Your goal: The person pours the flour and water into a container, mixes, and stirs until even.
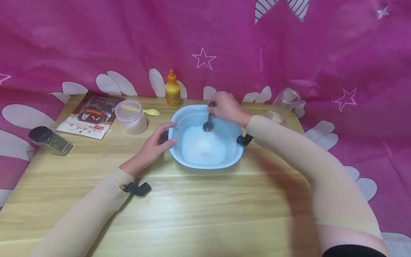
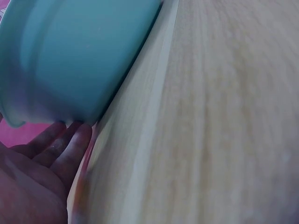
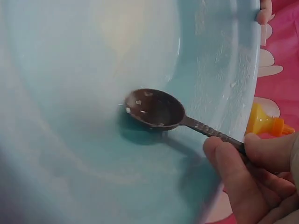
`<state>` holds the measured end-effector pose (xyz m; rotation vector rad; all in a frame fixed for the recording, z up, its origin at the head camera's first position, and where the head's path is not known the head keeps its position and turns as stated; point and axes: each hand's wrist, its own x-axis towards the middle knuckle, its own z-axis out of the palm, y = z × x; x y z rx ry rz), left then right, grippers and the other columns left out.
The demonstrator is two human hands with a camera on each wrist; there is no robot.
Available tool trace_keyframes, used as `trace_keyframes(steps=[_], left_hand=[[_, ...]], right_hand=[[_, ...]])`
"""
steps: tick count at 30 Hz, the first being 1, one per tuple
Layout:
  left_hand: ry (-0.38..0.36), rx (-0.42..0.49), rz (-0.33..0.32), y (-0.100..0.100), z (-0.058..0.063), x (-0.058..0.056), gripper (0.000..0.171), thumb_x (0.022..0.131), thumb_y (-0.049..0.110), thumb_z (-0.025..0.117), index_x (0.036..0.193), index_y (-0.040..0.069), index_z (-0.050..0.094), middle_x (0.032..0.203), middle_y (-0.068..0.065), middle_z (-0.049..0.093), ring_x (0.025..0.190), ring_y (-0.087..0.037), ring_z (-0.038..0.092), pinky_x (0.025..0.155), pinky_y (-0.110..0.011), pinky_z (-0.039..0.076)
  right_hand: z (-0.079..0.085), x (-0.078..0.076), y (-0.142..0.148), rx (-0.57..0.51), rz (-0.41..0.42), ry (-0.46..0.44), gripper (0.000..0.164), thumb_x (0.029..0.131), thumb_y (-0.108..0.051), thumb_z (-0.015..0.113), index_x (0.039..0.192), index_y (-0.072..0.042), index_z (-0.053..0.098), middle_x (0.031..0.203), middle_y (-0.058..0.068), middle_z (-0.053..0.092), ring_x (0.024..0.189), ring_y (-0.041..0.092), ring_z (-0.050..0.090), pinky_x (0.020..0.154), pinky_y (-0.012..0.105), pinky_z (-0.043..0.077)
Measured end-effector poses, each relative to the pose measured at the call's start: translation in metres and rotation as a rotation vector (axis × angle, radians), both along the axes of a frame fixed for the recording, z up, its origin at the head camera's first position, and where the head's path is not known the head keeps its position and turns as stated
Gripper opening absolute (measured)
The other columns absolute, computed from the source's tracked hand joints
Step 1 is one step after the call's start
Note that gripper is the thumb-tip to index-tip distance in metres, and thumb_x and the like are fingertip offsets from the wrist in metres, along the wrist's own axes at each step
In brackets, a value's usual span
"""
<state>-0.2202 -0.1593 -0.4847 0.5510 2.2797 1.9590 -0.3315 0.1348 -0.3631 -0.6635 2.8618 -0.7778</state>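
A light blue plastic basin [image 1: 205, 167] stands on the wooden table, its inner wall wet with droplets and a whitish, cloudy look over its floor. My left hand [image 1: 156, 141] holds the basin at its left side, thumb and forefinger at the rim; in the left wrist view the other fingers [image 2: 70, 154] rest against the outer wall. With thumb and fingers my right hand [image 1: 226, 107] pinches the handle of a dark brown measuring spoon [image 3: 156, 109] over the far part of the basin. The spoon's bowl faces up, low inside the basin, with a shiny wet surface.
Behind the basin stands a yellow squeeze bottle [image 1: 173, 93]. To the left are a clear tub of white powder [image 1: 131, 117], a yellow spoon [image 1: 152, 112], a printed food pouch [image 1: 91, 114] and a dark-capped spice jar [image 1: 51, 140]. A clear jar [image 1: 283, 105] leans beyond the right forearm.
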Motion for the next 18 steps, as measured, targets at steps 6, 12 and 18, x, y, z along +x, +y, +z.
trace_keyframes(steps=[6, 12, 18], left_hand=[[-0.003, 0.040, -0.009, -0.001, -0.001, 0.000, 0.057, 0.110, 0.008, 0.067, 0.164, 0.011, 0.048, 0.156, -0.027, 0.057, 0.138, -0.047, 0.061, 0.101, -0.026, 0.060], [-0.005, 0.050, -0.017, -0.001, -0.002, 0.000, 0.058, 0.110, 0.009, 0.068, 0.164, 0.013, 0.048, 0.155, -0.026, 0.058, 0.137, -0.047, 0.061, 0.100, -0.028, 0.061], [-0.003, 0.035, -0.016, -0.001, 0.000, 0.000, 0.059, 0.109, 0.010, 0.069, 0.164, 0.014, 0.048, 0.155, -0.024, 0.058, 0.137, -0.045, 0.062, 0.102, -0.027, 0.060]], right_hand=[[-0.005, 0.002, -0.021, -0.164, 0.011, -0.147, 0.008, 0.104, -0.010, 0.080, 0.108, -0.003, 0.080, 0.096, 0.010, 0.077, 0.086, 0.020, 0.080, 0.080, 0.029, 0.066], [-0.009, 0.017, -0.033, -0.265, 0.086, -0.382, 0.007, 0.103, -0.010, 0.081, 0.108, -0.005, 0.081, 0.098, 0.010, 0.080, 0.094, 0.026, 0.083, 0.082, 0.030, 0.068], [-0.005, 0.028, -0.025, -0.170, 0.215, -0.569, 0.008, 0.102, -0.009, 0.083, 0.108, -0.004, 0.081, 0.096, 0.013, 0.081, 0.091, 0.024, 0.083, 0.085, 0.035, 0.069]])
